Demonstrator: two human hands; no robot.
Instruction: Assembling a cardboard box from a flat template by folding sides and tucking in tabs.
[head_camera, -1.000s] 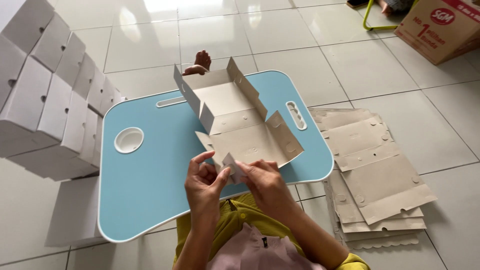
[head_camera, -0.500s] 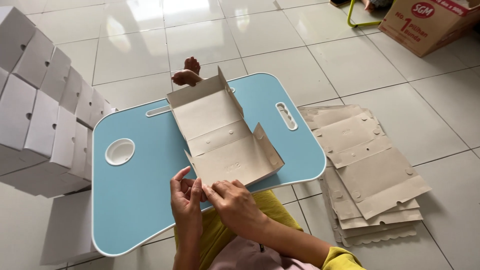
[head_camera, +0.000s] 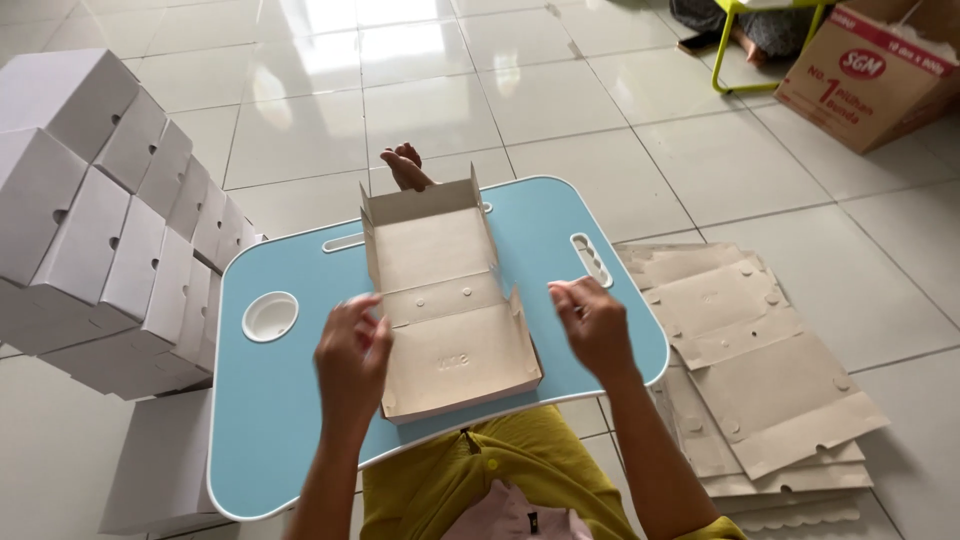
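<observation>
A light blue bench (head_camera: 290, 420) stands on the white tiled floor (head_camera: 480, 80) and carries an open, half-folded cardboard box (head_camera: 445, 300) at its middle. Flat box blanks (head_camera: 760, 370) lie stacked on the floor to its right, white folded boxes (head_camera: 90, 230) piled left.

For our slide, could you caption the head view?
Both hands, left and right, flank a half-folded cardboard box on a blue lap table.

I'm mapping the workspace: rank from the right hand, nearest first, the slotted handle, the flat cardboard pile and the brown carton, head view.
1. Slotted handle in the blue tray table, just above the right hand.
2. Flat cardboard pile, on the floor to its right.
3. Brown carton, far top right.
</observation>
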